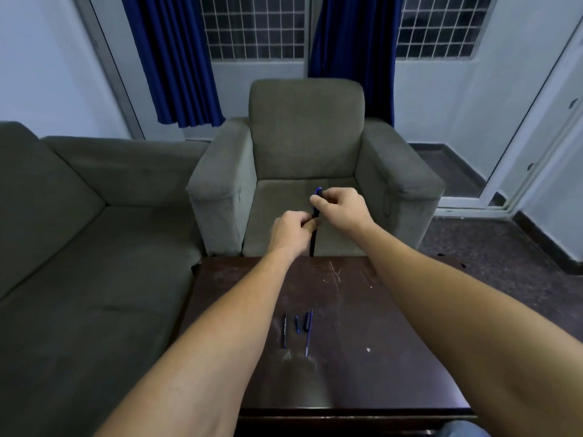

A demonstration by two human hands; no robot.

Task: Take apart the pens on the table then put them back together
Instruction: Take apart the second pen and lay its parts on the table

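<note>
A dark pen (314, 238) with a blue cap end stands nearly upright in the air beyond the far edge of the dark wooden table (378, 326). My right hand (339, 206) pinches its upper blue end. My left hand (293, 231) grips its middle from the left. The pen's lower tip points down at the table's far edge. On the table lie loose pen parts: a dark barrel (284, 330), a short blue piece (297, 324), a short dark piece (306, 321) and a thin blue refill (309, 334).
A grey armchair (309, 137) stands right behind the table. A grey sofa (79, 231) fills the left side. Blue curtains and barred windows line the back wall. A white speck (368, 350) lies on the table's right part.
</note>
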